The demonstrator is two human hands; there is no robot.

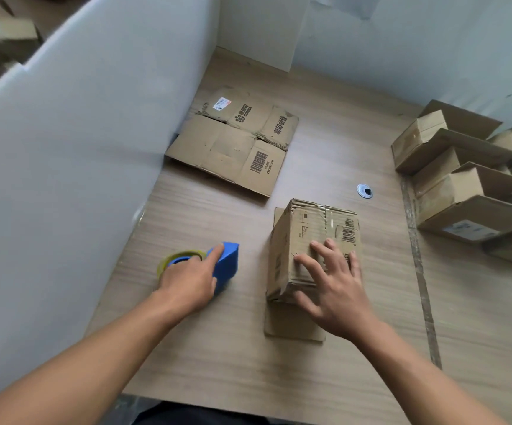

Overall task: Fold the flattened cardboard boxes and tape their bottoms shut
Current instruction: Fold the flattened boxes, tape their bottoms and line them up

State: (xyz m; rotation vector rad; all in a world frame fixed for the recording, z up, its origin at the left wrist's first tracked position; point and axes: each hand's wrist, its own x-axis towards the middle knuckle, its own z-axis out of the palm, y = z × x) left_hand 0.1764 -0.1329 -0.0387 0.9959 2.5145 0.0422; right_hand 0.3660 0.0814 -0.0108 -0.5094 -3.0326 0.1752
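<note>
Soft, even light is casting faint shadows on the desk (248,363); folded boxes (451,191) at right and the upper-left corner are blurring.

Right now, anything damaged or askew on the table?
Yes. The flattened box has a frayed, torn crease near its far right corner. The folded box under the right hand is crumpled along its far top edge. Nothing spilled.
</note>
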